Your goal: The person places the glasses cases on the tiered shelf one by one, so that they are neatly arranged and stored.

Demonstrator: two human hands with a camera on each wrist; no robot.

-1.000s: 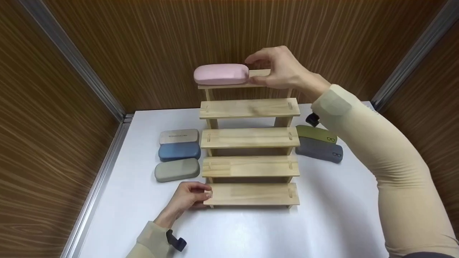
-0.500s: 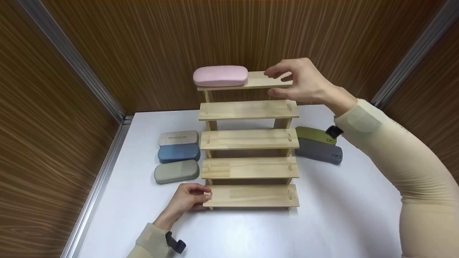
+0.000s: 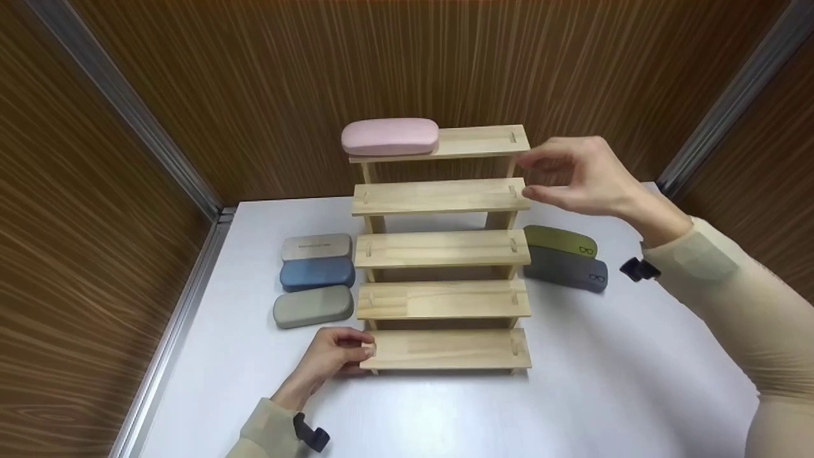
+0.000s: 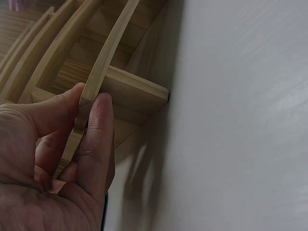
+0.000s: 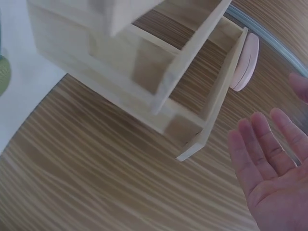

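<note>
A wooden stepped rack (image 3: 443,248) of several shelves stands mid-table. A pink glasses case (image 3: 390,136) lies on the left half of its top shelf and shows edge-on as the pink case (image 5: 245,61) in the right wrist view. My right hand (image 3: 582,176) hovers empty beside the rack's upper right corner, fingers relaxed, as the right hand (image 5: 272,168) shows there too. My left hand (image 3: 337,353) pinches the left end of the lowest shelf; the left hand (image 4: 72,144) has thumb and finger on the shelf edge (image 4: 98,77).
Beige (image 3: 316,246), blue (image 3: 317,272) and grey-green (image 3: 313,305) cases lie left of the rack. An olive case (image 3: 559,239) and a dark grey case (image 3: 565,270) lie to its right. Wood-panel walls enclose the white table (image 3: 445,407).
My right hand has let go of the pink case and drawn back rightward and downward, off the top shelf. The left hand has stayed on the lowest shelf.
</note>
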